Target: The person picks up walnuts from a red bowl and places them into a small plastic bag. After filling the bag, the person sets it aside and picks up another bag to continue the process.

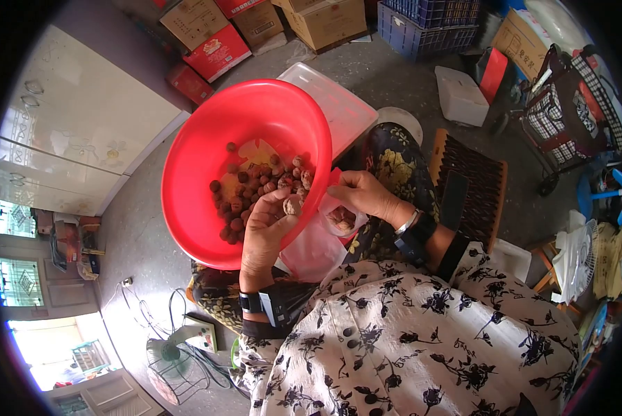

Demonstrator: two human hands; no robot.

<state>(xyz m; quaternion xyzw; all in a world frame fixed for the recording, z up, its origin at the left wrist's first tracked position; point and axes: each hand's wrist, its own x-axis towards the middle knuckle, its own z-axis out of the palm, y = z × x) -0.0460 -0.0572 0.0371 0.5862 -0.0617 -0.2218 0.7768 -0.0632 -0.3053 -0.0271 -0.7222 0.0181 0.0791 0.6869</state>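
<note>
A large red basin (pixel 186 173) holds many round brown nut-like balls (pixel 236 224), gathered toward its lower right side. My left hand (pixel 264 232) is over the basin's right rim, its fingers closed on a pale, round, nut-like ball (pixel 293 205). To the right of the rim, my right hand (pixel 370 194) pinches the edge of a thin pinkish plastic bag (pixel 314 253). Several brown pieces (pixel 342 218) show in the bag's mouth, just below my right fingers. The bag hangs beside the basin, over my lap.
Behind the basin is a pale plastic lid or tray (pixel 331 97). Cardboard boxes (pixel 331 24) and blue crates (pixel 422 35) stand at the back. A wooden beaded seat (pixel 474 187) and a wheeled cart (pixel 567 111) are at right; a fan (pixel 169 353) is at lower left.
</note>
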